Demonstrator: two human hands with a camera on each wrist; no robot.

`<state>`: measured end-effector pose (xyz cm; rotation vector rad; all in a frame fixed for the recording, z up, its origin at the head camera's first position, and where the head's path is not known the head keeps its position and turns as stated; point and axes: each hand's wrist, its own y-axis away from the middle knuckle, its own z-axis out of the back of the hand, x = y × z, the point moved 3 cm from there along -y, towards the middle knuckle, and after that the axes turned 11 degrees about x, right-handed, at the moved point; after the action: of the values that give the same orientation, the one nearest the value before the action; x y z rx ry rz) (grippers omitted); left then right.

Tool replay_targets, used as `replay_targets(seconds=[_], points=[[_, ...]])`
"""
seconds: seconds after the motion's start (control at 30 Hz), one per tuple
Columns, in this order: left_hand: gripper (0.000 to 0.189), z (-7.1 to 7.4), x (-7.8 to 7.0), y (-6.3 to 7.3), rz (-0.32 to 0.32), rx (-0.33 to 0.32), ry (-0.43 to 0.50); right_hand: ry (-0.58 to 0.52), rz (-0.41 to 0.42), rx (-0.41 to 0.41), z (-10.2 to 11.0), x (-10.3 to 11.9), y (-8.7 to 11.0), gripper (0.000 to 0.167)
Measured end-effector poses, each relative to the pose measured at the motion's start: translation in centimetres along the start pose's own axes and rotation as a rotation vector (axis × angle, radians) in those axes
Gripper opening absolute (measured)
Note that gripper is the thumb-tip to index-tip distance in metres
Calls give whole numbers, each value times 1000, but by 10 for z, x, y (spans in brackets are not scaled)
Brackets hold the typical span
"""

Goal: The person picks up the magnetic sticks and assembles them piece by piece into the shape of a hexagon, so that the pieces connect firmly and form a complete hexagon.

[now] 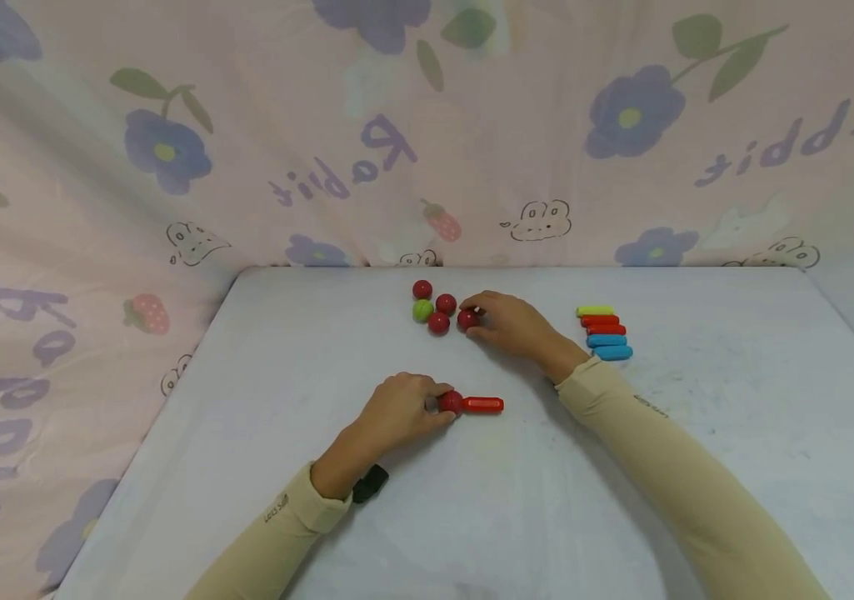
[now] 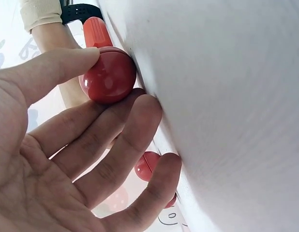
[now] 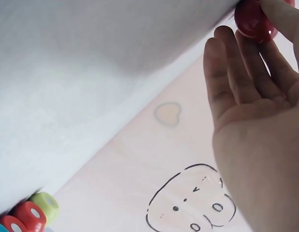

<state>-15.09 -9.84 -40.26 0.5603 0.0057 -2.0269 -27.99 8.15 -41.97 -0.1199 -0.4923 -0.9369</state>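
Note:
My left hand pinches a glossy red ball between thumb and fingers, near the middle of the white table. A short red stick lies in line with this ball, its end against the ball's right side. In the left wrist view the thumb lies on the ball, and the stick stands behind it. Farther back, my right hand holds another red ball between thumb and fingertips, at the table surface. The right wrist view shows this ball at its top edge.
Left of my right hand sit several more red balls and one green ball, close together. To the right, a yellow-green stick, red sticks and blue sticks lie in a row. A patterned curtain hangs behind the table.

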Motion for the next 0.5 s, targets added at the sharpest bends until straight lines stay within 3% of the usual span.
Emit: replay_targets(seconds=[0.27,0.5], points=[[32,1,0,0,-42,-19,-28,32,8,-25,1,3,1,43],[33,2,0,-2,-32,-5,-32,29,-14,-14,2,3,1,45]])
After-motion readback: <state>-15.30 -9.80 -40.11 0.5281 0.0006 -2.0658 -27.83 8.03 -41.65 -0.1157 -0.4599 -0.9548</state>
